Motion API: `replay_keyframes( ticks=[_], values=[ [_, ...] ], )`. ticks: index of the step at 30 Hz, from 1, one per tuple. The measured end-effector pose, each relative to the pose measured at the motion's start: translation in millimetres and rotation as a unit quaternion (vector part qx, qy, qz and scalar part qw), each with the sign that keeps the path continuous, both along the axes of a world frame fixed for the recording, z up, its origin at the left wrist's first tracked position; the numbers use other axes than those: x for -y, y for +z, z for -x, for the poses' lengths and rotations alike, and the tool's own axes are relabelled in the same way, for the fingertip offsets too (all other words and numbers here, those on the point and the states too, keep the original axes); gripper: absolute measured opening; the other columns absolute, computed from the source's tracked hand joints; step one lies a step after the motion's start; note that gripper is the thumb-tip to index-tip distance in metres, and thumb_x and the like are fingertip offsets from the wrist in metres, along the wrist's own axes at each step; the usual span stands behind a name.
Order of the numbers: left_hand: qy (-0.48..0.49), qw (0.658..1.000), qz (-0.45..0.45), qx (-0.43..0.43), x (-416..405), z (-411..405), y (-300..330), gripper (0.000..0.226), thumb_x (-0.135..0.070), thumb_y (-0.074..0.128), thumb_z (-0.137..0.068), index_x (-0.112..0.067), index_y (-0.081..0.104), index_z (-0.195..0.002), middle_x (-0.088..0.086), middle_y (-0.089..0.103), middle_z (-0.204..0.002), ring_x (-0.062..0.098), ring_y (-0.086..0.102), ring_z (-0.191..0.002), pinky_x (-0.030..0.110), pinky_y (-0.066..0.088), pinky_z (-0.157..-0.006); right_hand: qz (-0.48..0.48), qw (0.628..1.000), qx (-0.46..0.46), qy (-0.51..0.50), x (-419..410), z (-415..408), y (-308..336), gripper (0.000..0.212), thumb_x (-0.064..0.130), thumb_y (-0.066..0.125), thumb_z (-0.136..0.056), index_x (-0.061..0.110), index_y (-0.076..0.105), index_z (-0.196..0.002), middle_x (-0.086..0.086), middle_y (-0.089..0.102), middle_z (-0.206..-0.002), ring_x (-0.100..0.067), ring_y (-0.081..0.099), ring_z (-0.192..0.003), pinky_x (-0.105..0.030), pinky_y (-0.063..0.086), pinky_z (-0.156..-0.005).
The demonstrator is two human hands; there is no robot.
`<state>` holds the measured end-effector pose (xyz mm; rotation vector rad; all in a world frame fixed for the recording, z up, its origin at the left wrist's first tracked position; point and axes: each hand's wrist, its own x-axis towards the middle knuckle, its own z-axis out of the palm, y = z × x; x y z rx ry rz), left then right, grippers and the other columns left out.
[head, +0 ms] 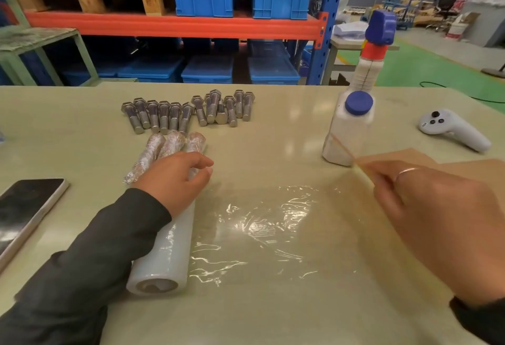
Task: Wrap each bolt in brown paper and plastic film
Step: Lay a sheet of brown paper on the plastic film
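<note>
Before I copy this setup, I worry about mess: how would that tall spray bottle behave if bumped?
The spray bottle looks apt to tip: it stands tall and narrow with a bulky trigger head on top. Its plastic body probably wouldn't break. It stands close to the right hand.

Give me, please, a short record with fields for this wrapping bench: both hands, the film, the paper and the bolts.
left hand: rests on film roll
right hand: pinches brown paper at its edge
plastic film: sheet pulled out flat on table
bare bolts: lying in a group at the back
wrapped bolts: three, side by side
nearby: spray bottle, controller, phone
</note>
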<state>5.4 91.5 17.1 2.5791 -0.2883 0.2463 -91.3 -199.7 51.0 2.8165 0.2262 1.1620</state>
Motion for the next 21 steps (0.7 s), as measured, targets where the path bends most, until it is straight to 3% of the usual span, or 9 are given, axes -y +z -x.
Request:
replay_keyframes(
  ticks=[1, 3, 4, 6, 10, 13, 17, 21],
  values=[
    [0.000, 1.000, -0.001, -0.001, 0.3, 0.2, 0.3, 0.027, -0.032, 0.048, -0.092, -0.025, 0.062, -0.114, -0.006, 0.061, -0.117, 0.013, 0.053, -0.110, 0.022, 0.035, -0.085, -0.001, 0.997, 0.041, 0.069, -13.0, 3.6, -2.7, 0.015, 0.010, 0.058, -0.085, 0.013, 0.073, -0.087, -0.006, 0.067, -0.063, -0.028, 0.062, -0.055, -0.026, 0.038, -0.043],
    [-0.001, 1.000, 0.000, -0.005, 0.7, 0.8, 1.2, 0.026, -0.031, 0.048, -0.093, -0.024, 0.062, -0.114, -0.006, 0.062, -0.115, 0.013, 0.054, -0.108, 0.023, 0.036, -0.085, 0.000, 0.976, 0.060, 0.210, -33.9, 5.7, -14.0, 0.020, 0.008, 0.055, -0.087, 0.011, 0.074, -0.094, -0.004, 0.072, -0.080, -0.020, 0.066, -0.074, -0.032, 0.050, -0.062],
    [-0.001, 1.000, -0.001, -0.007, 0.5, 0.8, 1.5, 0.026, -0.030, 0.049, -0.093, -0.024, 0.062, -0.113, -0.005, 0.063, -0.114, 0.013, 0.055, -0.106, 0.023, 0.037, -0.085, 0.002, 0.961, 0.044, 0.271, -41.9, 4.7, -21.4, 0.021, 0.008, 0.054, -0.089, 0.010, 0.074, -0.093, -0.003, 0.073, -0.087, -0.018, 0.068, -0.081, -0.031, 0.052, -0.071],
    [-0.003, 1.000, -0.005, -0.009, -0.2, 0.2, 1.4, 0.025, -0.028, 0.049, -0.093, -0.022, 0.063, -0.113, -0.003, 0.064, -0.112, 0.014, 0.056, -0.104, 0.023, 0.038, -0.083, 0.022, 0.938, -0.009, 0.347, -54.5, 0.7, -36.6, 0.026, 0.007, 0.050, -0.091, 0.012, 0.075, -0.089, -0.001, 0.073, -0.093, -0.016, 0.069, -0.084, -0.031, 0.055, -0.075],
    [0.003, 1.000, 0.004, 0.001, -0.6, -0.9, 0.2, 0.025, -0.025, 0.048, -0.094, -0.021, 0.063, -0.113, -0.003, 0.064, -0.112, 0.010, 0.053, -0.097, 0.017, 0.031, -0.074, 0.066, 0.921, -0.091, 0.372, -60.1, -5.8, -61.6, 0.020, 0.007, 0.062, -0.082, 0.022, 0.076, -0.086, 0.009, 0.073, -0.093, -0.009, 0.069, -0.090, -0.030, 0.056, -0.077],
    [0.005, 1.000, 0.010, 0.012, -0.5, -1.3, -0.8, 0.024, -0.024, 0.047, -0.094, -0.023, 0.063, -0.112, -0.002, 0.063, -0.110, 0.006, 0.049, -0.088, 0.018, 0.029, -0.069, 0.043, 0.906, -0.147, 0.394, -57.3, -7.2, -64.8, 0.026, 0.012, 0.051, -0.088, 0.022, 0.075, -0.089, 0.010, 0.072, -0.096, -0.007, 0.067, -0.095, -0.030, 0.056, -0.079],
    [0.003, 1.000, 0.002, 0.016, -0.4, -1.7, -1.1, 0.024, -0.027, 0.048, -0.094, -0.024, 0.064, -0.112, -0.003, 0.063, -0.110, 0.006, 0.049, -0.091, 0.019, 0.031, -0.073, 0.013, 0.885, -0.185, 0.427, -55.9, -4.9, -61.7, 0.045, 0.017, 0.032, -0.098, 0.020, 0.076, -0.090, 0.007, 0.072, -0.097, -0.006, 0.067, -0.096, -0.031, 0.055, -0.082],
    [-0.007, 1.000, -0.002, 0.024, 0.1, -1.9, -1.1, 0.023, -0.026, 0.049, -0.093, -0.023, 0.065, -0.110, -0.004, 0.064, -0.108, 0.010, 0.054, -0.094, 0.019, 0.031, -0.072, -0.030, 0.862, -0.205, 0.462, -57.5, -4.2, -59.0, 0.033, 0.014, 0.044, -0.095, 0.016, 0.076, -0.091, 0.004, 0.072, -0.100, -0.007, 0.066, -0.099, -0.035, 0.053, -0.088]
  ],
)
